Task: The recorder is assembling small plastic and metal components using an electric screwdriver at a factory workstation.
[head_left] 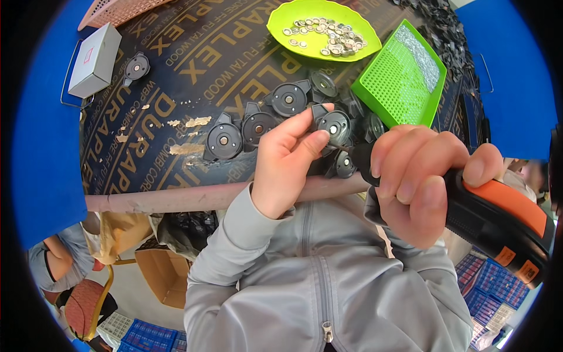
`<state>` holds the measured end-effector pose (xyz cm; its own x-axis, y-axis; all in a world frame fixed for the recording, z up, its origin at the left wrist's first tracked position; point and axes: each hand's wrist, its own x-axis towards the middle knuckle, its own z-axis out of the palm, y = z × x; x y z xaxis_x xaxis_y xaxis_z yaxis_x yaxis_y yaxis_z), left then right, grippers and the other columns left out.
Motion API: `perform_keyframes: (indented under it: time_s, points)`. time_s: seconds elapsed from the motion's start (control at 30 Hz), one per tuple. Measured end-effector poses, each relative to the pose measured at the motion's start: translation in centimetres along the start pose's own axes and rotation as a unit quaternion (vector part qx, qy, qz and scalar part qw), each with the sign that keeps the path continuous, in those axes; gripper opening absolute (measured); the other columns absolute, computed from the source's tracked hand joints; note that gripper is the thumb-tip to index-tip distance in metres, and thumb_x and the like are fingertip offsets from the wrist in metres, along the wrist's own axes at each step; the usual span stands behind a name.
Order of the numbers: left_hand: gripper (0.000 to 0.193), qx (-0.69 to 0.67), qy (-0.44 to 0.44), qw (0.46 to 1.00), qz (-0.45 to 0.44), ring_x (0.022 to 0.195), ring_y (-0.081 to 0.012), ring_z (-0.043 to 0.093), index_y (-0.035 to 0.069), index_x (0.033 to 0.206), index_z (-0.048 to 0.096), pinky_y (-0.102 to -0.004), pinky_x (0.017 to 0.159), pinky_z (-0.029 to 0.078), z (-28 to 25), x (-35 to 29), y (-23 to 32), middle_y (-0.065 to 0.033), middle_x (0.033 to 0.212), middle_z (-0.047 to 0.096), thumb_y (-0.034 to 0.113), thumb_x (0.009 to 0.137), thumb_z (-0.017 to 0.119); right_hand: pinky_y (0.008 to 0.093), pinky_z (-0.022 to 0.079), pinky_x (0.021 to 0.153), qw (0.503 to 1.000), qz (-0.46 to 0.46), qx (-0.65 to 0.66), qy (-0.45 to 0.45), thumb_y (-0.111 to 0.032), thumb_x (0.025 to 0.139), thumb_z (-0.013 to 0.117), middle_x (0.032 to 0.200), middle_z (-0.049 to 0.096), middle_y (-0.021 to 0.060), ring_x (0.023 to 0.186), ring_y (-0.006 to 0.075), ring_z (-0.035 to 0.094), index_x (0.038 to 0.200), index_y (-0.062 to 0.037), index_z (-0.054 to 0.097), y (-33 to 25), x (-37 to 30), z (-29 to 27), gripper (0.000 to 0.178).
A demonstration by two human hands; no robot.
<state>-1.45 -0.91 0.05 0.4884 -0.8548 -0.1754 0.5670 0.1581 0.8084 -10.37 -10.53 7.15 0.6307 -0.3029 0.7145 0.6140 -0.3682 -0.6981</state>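
Observation:
My left hand (286,159) pinches a round black plastic part (333,130) between thumb and fingers, close to the table's near edge. The part has a silvery metal centre and a squared tab. My right hand (417,179) is wrapped round a black and orange power screwdriver (498,214). Its tip points left at the lower rim of the held part; whether it touches cannot be made out. Left of my left hand lie matching black parts, among them one (224,142) nearest the edge. Another part (343,165) sits just below the tool tip.
A lime-green bowl (275,26) of small metal discs stands at the far side, beside a green basket (384,88) of tiny silvery pieces. Black pieces (463,41) are heaped far right. A white box (97,61) stands left. Another person's arm (57,261) shows lower left.

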Motion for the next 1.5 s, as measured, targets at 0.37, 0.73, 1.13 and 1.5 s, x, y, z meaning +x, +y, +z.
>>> perform_keyframes:
  time_s: [0.37,0.73,1.13,1.5]
  points:
    - [0.031,0.072,-0.037,0.994,0.076,0.091,-0.0075,0.051,-0.005,0.116,0.047,-0.0208,0.081,0.041,0.2,-0.1,0.4,-0.0044,0.101,0.056,-0.003,0.086,0.043,0.0272,0.039,0.047,0.994,-0.048,0.022,0.096,-0.008,0.084,0.047,0.062,0.043,0.0002,0.047,0.0108,0.042,0.111,-0.0131,0.034,-0.4,-0.6,0.4,0.031]
    - [0.040,0.624,0.027,0.705,0.335,0.086,-0.0302,0.050,0.003,0.111,0.051,-0.0372,0.075,0.042,-0.1,-2.1,-0.5,-0.0135,0.097,0.051,0.001,0.071,0.056,0.0290,0.041,0.067,0.960,0.126,-0.151,0.201,-0.029,0.067,0.074,0.097,0.044,0.0080,0.071,0.0173,0.049,0.115,-0.0054,0.038,-4.8,-6.9,-9.4,0.065]
    - [0.024,-0.165,-0.476,0.852,0.144,0.092,-0.0239,0.051,0.003,0.104,0.059,-0.0335,0.073,0.042,8.5,-6.6,8.4,-0.0085,0.099,0.056,0.017,0.089,0.049,0.0258,0.034,0.055,0.931,0.127,-0.098,0.329,-0.027,0.087,0.047,0.076,0.044,0.0089,0.059,0.0141,0.041,0.114,0.0029,0.035,-3.6,-9.4,-16.1,0.043]
    - [0.019,-0.131,-0.538,0.831,-0.061,0.085,-0.0251,0.053,-0.002,0.094,0.058,-0.0316,0.070,0.042,9.5,-5.1,10.6,-0.0123,0.093,0.057,0.014,0.086,0.054,0.0245,0.032,0.054,0.943,0.112,-0.078,0.303,-0.025,0.089,0.044,0.067,0.041,0.0050,0.056,0.0120,0.037,0.112,0.0013,0.037,-3.1,-9.2,-16.1,0.036]
